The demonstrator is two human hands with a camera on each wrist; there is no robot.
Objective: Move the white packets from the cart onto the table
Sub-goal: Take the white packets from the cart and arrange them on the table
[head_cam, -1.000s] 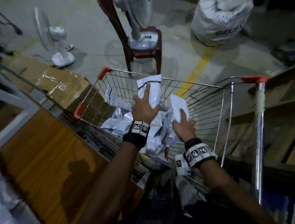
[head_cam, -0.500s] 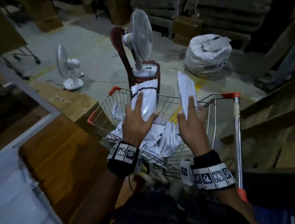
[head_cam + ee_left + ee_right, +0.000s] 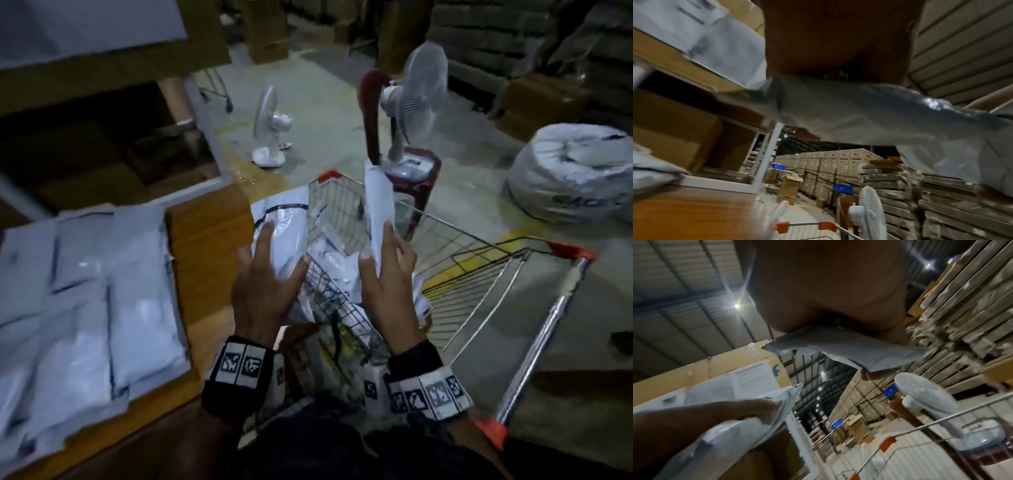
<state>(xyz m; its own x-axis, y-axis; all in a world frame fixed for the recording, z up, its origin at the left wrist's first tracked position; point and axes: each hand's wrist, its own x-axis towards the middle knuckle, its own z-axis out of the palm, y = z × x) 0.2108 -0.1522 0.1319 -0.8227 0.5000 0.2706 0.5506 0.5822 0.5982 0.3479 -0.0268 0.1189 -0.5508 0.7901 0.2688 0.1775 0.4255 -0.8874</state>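
Note:
My left hand (image 3: 265,274) holds a white packet (image 3: 284,229) with a dark stripe, raised over the cart's left side beside the table; the same packet (image 3: 869,116) fills the left wrist view under my palm. My right hand (image 3: 383,274) holds a second, narrower white packet (image 3: 378,202) upright above the wire cart (image 3: 479,274); the right wrist view shows that packet (image 3: 849,350) under my palm. More white packets (image 3: 339,267) lie in the cart's basket. Several white packets (image 3: 85,291) lie side by side on the wooden table (image 3: 209,246) at the left.
A white fan (image 3: 418,102) stands on a dark red chair (image 3: 411,171) just beyond the cart. Another fan (image 3: 270,126) stands on the floor further left. A large white sack (image 3: 572,174) sits at the right. Stacked cardboard boxes (image 3: 531,51) line the back.
Both hands have lifted their packets out of the cart and swung left toward the table. The view has turned left, bringing the packets on the table into sight.

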